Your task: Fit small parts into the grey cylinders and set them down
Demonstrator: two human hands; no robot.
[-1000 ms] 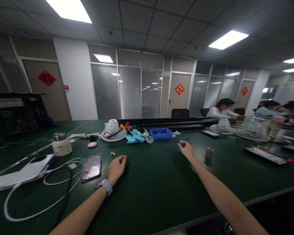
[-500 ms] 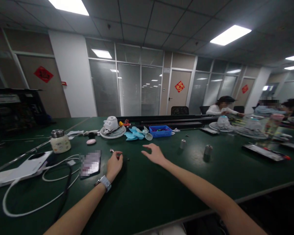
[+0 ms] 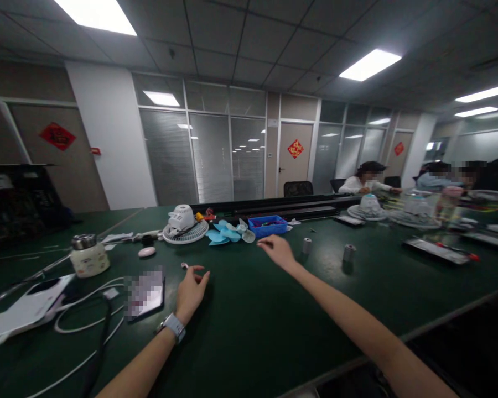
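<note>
My left hand (image 3: 191,292), wearing a watch (image 3: 174,327), is low over the green table with fingers apart and nothing visible between them. Just behind its fingers lies a small white-and-dark piece (image 3: 185,266). My right hand (image 3: 279,251) is closed in a pinch in front of the blue bin (image 3: 268,225), which holds small parts. Whatever is between those fingertips, if anything, is too small to make out. Blue fan blades (image 3: 223,233) lie left of the bin. Two metal cylinders (image 3: 307,246) (image 3: 349,253) stand to the right of my right hand.
A white fan housing (image 3: 181,221) sits on its grille at the back. On the left are a phone (image 3: 146,294), a white cable (image 3: 79,330), a cream jar (image 3: 89,260) and a pink case (image 3: 146,252). A person (image 3: 367,179) sits across at far right.
My right hand has moved right and its spread fingers have closed to a pinch. My left fingers have spread slightly. The tiny dark piece between my hands is no longer visible. The view has shifted right.
</note>
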